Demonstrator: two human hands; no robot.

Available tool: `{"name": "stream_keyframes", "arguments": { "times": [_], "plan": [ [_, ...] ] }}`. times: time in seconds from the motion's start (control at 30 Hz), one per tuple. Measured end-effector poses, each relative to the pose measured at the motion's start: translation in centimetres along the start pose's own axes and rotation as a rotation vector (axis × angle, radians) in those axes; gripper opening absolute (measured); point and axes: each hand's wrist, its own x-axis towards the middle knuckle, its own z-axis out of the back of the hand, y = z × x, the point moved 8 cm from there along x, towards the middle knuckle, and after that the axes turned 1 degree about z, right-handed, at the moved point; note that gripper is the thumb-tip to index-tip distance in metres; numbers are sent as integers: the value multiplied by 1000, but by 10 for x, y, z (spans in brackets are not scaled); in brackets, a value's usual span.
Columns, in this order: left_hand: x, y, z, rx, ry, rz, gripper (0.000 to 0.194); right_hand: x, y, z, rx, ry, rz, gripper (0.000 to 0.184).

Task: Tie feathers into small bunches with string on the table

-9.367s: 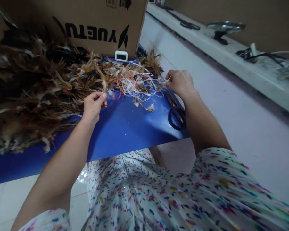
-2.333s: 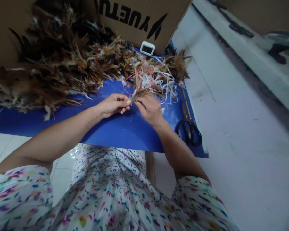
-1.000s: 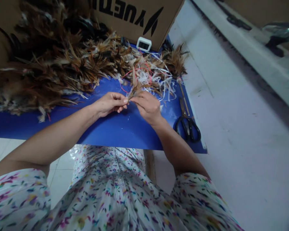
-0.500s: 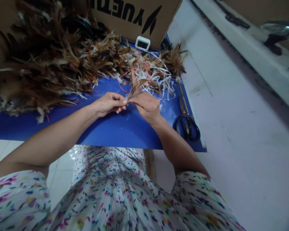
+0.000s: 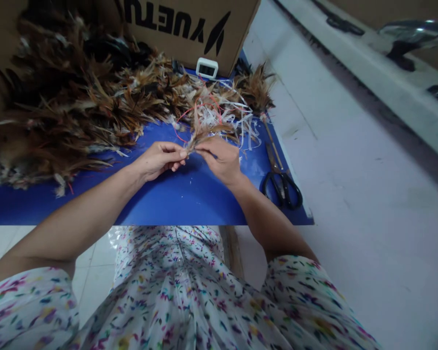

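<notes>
My left hand (image 5: pixel 164 159) pinches the base of a small bunch of brown feathers (image 5: pixel 197 133) between thumb and forefinger. Close on its right, my right hand (image 5: pixel 221 156) has its fingers pressed together on the lower part of the same feathers, whose tips fan up and to the right. Just behind the hands lies a tangle of white strips (image 5: pixel 243 119) with a red string (image 5: pixel 184 114) looped among loose feathers. What exactly sits between my right fingertips is partly hidden.
A blue table (image 5: pixel 160 204) bears a large heap of brown feathers (image 5: pixel 95 97) at the left. Black-handled scissors (image 5: pixel 282 189) and a thin stick (image 5: pixel 275 146) lie at the right edge. Behind stand a white digital clock (image 5: pixel 207 69) and a cardboard box (image 5: pixel 182 29); a wall rises on the right.
The feathers between my hands now spread wider, with some reaching right over my right hand. My fingertips have drawn slightly apart. The whole view has shifted a little.
</notes>
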Motion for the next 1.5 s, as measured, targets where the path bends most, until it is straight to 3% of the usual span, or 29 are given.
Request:
{"name": "stream_keyframes", "arguments": {
  "times": [0.17,0.33,0.53,0.63,0.73,0.9,1.13,1.3,1.5],
  "plan": [
    [-1,-4,0,8,-17,-19,41,-1,-19,11,70,-87,-195,13],
    [0,-5,3,18,-46,-41,39,-2,-38,14,79,-62,-395,17],
    [0,-10,9,23,-100,-83,38,-1,-62,57,-116,-38,-512,14],
    [1,-12,12,12,-122,-124,35,-10,-81,75,-239,81,-622,14],
    [3,-12,16,-18,-140,-158,30,-22,-94,80,-359,273,-714,17],
    [5,-12,20,-38,-160,-184,24,-40,-102,68,-394,591,-817,22],
    [5,-11,22,-23,-169,-159,22,-46,-102,49,-425,786,-786,14],
    [5,-11,22,-18,-179,-143,21,-41,-103,49,-396,674,-775,17],
    [5,-10,23,3,-200,-128,22,-26,-94,67,-427,378,-704,16]
  ]
}}
